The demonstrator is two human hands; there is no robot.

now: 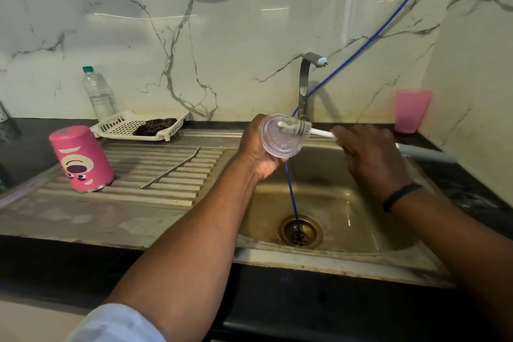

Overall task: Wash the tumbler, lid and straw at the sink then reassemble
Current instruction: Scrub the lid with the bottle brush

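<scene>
Taking the sink basin (327, 203) as landmark: the tumbler (82, 158) stands upside down on the drainboard (125, 197) far to its left, the straw (170, 168) lying between them. A tray (111, 126) sits behind the drainboard, a bottle (98, 93) behind that. A cup (412, 110) stands behind the basin's right corner.

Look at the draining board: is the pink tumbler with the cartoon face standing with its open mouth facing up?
No, the pink tumbler with the cartoon face stands upside down on the ridged steel draining board, closed base uppermost.

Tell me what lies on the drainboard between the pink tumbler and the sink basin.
In the head view, the metal straw lies diagonally on the ridges between the tumbler and the basin.
</scene>
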